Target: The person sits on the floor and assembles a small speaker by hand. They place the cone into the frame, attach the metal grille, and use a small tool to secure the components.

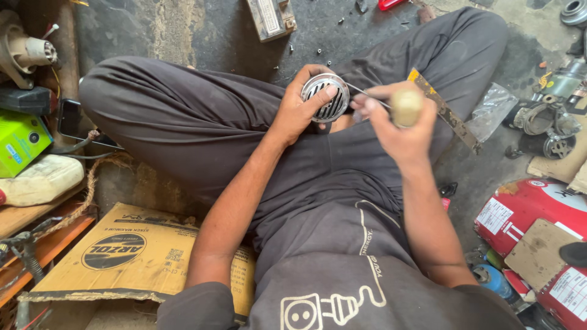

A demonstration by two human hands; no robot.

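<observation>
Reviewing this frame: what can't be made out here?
Head view:
- Screwdriver tip: hidden where it meets the round chrome grille part.
- Grille part's back: covered by left hand.
- Right hand palm: faces away.
- Red canister: cut off by right edge.

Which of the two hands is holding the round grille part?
The left hand: it grips the round chrome grille, thumb across its slats. The right hand holds a wooden-handled screwdriver instead.

Soft, even daylight fills the scene. Glare glints on the round ribbed chrome horn [325, 96] in the left hand [301, 105]. The edges bend slightly.
</observation>
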